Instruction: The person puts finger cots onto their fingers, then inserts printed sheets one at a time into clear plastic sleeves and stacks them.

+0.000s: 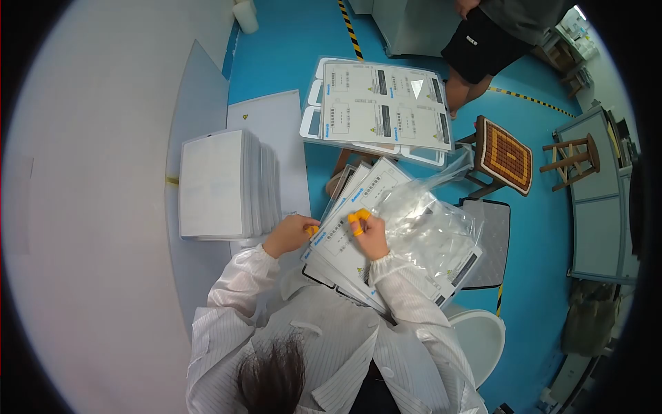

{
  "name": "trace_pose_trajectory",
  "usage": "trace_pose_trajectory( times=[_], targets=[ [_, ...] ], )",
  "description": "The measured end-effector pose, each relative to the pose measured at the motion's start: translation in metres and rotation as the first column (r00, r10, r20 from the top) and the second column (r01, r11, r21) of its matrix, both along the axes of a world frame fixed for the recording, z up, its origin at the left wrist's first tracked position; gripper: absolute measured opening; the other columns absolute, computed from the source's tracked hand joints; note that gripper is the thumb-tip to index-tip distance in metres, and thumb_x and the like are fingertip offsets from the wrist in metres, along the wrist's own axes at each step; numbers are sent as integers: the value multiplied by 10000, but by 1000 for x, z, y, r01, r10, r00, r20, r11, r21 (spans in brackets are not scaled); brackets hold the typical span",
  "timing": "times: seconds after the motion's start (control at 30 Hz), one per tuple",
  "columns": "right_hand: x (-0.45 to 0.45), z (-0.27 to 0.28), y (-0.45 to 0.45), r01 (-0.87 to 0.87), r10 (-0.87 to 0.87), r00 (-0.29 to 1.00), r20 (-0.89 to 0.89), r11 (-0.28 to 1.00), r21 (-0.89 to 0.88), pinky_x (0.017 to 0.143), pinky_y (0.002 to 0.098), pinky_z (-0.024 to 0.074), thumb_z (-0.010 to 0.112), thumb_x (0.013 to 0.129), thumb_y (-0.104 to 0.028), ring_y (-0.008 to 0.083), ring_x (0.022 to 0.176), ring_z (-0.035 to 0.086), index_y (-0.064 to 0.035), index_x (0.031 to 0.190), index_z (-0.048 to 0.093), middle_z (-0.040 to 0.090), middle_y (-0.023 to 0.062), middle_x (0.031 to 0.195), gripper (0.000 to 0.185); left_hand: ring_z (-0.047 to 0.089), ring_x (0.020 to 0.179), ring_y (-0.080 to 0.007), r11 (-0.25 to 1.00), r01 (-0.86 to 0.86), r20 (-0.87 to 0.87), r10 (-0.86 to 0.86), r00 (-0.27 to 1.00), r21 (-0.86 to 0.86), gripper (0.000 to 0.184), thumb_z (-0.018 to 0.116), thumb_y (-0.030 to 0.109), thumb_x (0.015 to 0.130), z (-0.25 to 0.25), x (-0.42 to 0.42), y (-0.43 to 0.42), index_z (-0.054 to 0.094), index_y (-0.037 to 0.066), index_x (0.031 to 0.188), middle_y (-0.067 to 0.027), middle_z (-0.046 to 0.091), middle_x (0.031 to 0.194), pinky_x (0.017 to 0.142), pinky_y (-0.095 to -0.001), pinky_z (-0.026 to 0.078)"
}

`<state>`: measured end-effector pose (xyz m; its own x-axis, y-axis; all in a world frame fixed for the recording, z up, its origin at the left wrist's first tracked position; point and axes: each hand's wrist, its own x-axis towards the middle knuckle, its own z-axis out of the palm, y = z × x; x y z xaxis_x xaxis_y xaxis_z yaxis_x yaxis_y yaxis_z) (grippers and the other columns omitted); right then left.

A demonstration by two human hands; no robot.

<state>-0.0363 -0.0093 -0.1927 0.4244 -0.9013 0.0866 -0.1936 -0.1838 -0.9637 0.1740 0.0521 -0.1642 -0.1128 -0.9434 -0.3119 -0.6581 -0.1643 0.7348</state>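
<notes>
A fanned stack of white printed sheets (345, 238) with blue lettering lies across my lap area, tilted. My left hand (289, 236), with orange finger cots, is closed at the stack's left edge and pinches a sheet's edge there. Over the upper sheet, my right hand (372, 236) has its cotted fingers curled together; whether anything thin is between them is hidden. A crumpled clear plastic bag (427, 224) covers the right part of the stack, just beside my right hand.
More printed sheets (358, 96) lie on a stool ahead. To the left, a pile of white panels (214, 186) stands on a grey-white surface (272, 117). A stool with a beaded cover (507, 153), a wooden stool (572, 162) and a white bin (483, 338) are on the right. A person (493, 41) stands ahead.
</notes>
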Motion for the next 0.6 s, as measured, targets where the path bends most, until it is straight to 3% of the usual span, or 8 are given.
trace_pose_trajectory(
  times=[0.07,0.3,0.4,0.47,0.6],
  targets=[
    [-2,-3,-13,130,-133,988,81,991,41,460,239,309,614,820,-174,85,484,359,-9,789,577,417,13,523,172,622,721,-260,998,-55,21,55,998,-18,226,546,36,767,6,-4,-2,647,42,969,-151,649,846,663,-295,476],
    [-19,-14,-18,167,-180,974,136,981,103,480,215,297,606,838,-173,51,529,348,1,800,574,431,-17,566,181,624,712,-256,995,-90,-54,88,995,-45,231,551,-4,734,-6,-18,11,635,7,949,-158,647,833,663,-285,479],
    [-25,-12,-15,182,-197,969,147,977,109,482,205,295,602,844,-179,46,531,346,6,795,569,430,-24,572,194,608,694,-306,979,-190,-149,178,973,-73,177,545,8,732,-10,-23,16,628,6,888,-164,638,799,626,-349,475],
    [-29,-15,-13,192,-212,962,170,973,128,484,203,298,600,849,-189,44,532,351,7,791,565,437,-25,574,208,632,729,-227,978,-198,-95,192,977,-65,214,519,-39,735,-10,-22,18,616,-21,924,-155,647,813,677,-284,487],
    [-36,-14,-9,215,-248,943,222,963,162,490,197,309,596,860,-221,40,539,366,10,781,554,458,-23,580,248,632,733,-216,978,-204,4,205,979,-50,199,511,-36,743,-3,-20,20,609,-25,916,-155,646,814,678,-283,486]
  ],
)
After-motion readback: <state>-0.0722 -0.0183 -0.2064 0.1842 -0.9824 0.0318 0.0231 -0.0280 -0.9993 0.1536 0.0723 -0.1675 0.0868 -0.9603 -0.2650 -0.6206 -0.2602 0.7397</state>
